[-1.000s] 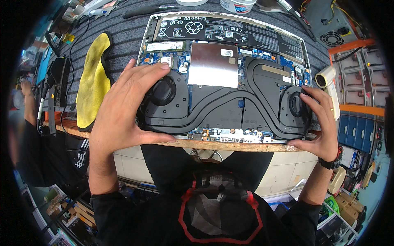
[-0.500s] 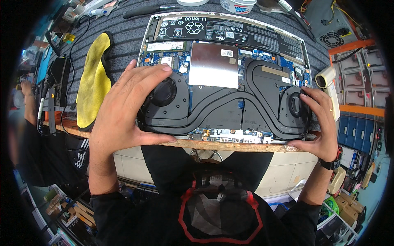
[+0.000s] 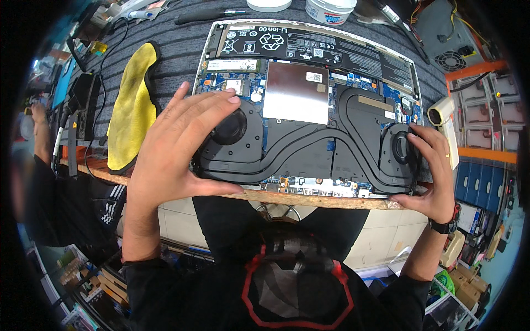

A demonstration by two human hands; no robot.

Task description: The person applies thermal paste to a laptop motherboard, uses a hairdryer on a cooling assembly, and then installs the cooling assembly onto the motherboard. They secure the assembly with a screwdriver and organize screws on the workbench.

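Observation:
An opened laptop base (image 3: 303, 149) lies at the bench's near edge, its insides bare. My left hand (image 3: 171, 143) grips its near left corner, fingertips over the left fan (image 3: 229, 127) and thumb along the front edge. At the near right corner, my right hand (image 3: 433, 165) has its fingers by the right fan (image 3: 402, 148) and its thumb underneath at the front. A black battery (image 3: 320, 47) fills the far side. Between it and the black heat pipes (image 3: 309, 138) sits a shiny metal cover plate (image 3: 295, 94).
Left of the laptop lies a yellow cloth (image 3: 132, 110) with a dark edge. A screwdriver (image 3: 210, 15) and a white tub (image 3: 330, 10) stand or lie beyond. To the right are a cream heat gun or dryer (image 3: 440, 113) and a power supply (image 3: 450, 36). Another person's arm (image 3: 40, 132) shows far left.
The laptop and the surrounding bench items appear slightly further right and lower in the picture. Both hands keep nearly the same hold on the laptop's corners.

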